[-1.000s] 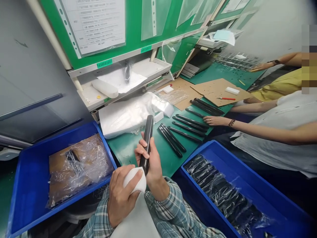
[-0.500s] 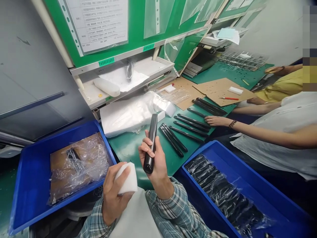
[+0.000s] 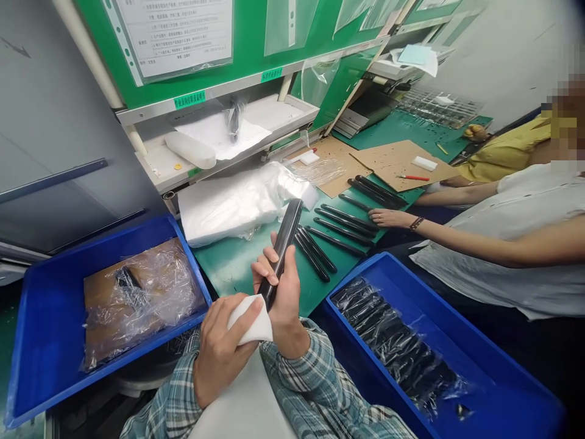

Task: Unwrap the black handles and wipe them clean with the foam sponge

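My right hand (image 3: 280,286) is shut around a long glossy black bar (image 3: 284,241), which stands tilted with its upper end toward the green mat (image 3: 237,271). My left hand (image 3: 222,347) grips a white foam sponge (image 3: 251,321), pressing it against the bar's lower end. Just beyond the bar, several similar black bars (image 3: 336,241) lie side by side on the mat. A co-worker's hand (image 3: 388,217) rests at the far ends of those bars.
A blue crate (image 3: 425,320) holds black bars under clear plastic on my right. Another blue crate (image 3: 109,271) holds cardboard and crumpled plastic on my left. A white plastic-wrapped pack (image 3: 233,207) lies behind the bar. Cardboard sheets (image 3: 397,164) and a shelf (image 3: 219,143) stand farther back.
My left hand has brought the sponge from beside the bar onto its lower end. The bar now leans more to the right, and my head has shifted slightly.
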Demonstrator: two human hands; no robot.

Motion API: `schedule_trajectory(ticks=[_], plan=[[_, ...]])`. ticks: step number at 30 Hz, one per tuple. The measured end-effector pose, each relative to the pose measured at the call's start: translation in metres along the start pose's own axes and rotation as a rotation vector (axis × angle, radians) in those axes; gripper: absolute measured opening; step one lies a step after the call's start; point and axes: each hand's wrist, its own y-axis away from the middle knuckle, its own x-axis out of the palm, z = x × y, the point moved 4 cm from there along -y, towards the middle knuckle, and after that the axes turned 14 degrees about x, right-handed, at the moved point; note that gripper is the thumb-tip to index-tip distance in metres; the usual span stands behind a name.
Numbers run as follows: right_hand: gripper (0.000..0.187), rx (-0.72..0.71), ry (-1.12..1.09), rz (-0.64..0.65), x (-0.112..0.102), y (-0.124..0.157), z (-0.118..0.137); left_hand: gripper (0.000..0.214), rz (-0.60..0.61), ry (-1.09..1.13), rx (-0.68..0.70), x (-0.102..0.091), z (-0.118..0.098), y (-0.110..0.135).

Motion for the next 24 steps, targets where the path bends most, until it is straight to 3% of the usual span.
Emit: schedule_trajectory(ticks=[3, 6, 11, 15, 17, 21, 24], plan=[[0.024, -0.119, 0.103, 0.021, 0.001, -0.002, 0.008, 0.049, 0.025, 0.245, -0.062, 0.006, 0.001, 0.005], [0.022, -0.099, 0.072, 0.041, -0.001, -0.007, 0.016, 0.042, 0.01, 0.505, -0.103, 0.003, 0.002, 0.012], [0.012, 0.061, -0.057, 0.005, -0.007, -0.009, 0.016, 0.046, -0.093, 0.286, -0.055, -0.012, 0.009, 0.009], [0.015, 0.109, -0.101, -0.003, -0.007, -0.006, 0.009, 0.061, -0.034, 0.06, 0.075, -0.003, 0.006, -0.005], [0.015, 0.072, -0.073, 0.002, -0.006, -0.005, 0.007, 0.061, -0.009, 0.014, 0.072, 0.005, 0.005, -0.007], [0.022, -0.103, 0.035, 0.023, -0.007, -0.007, 0.012, 0.052, 0.047, 0.228, -0.037, 0.015, 0.007, 0.002], [0.024, -0.127, 0.034, 0.042, -0.012, -0.012, 0.018, 0.045, 0.032, 0.418, -0.063, 0.013, 0.01, 0.013]])
